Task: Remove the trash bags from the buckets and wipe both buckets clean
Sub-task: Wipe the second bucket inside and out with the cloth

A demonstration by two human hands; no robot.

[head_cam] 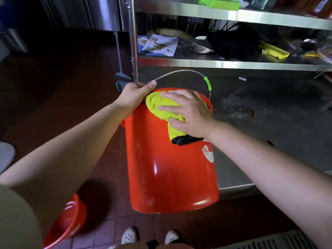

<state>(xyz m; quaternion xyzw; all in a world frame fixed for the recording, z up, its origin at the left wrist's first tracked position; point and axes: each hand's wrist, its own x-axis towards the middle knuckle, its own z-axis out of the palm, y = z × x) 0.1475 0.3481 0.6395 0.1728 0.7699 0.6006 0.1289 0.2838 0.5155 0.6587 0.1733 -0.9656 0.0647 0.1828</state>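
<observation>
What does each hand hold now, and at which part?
The left hand grips the red bucket at its rim. The right hand holds nothing; its flat fingers press the yellow cloth on the bucket's side.

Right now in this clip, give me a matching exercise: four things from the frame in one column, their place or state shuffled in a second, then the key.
Things
1. yellow cloth
2. left hand
3. second red bucket
4. papers

Places or states
A. on the steel shelf
B. on the floor, lower left
C. pressed flat on the held red bucket by the right hand
D. gripping the bucket's rim by the wire handle

Pairs: 1-C, 2-D, 3-B, 4-A
</observation>
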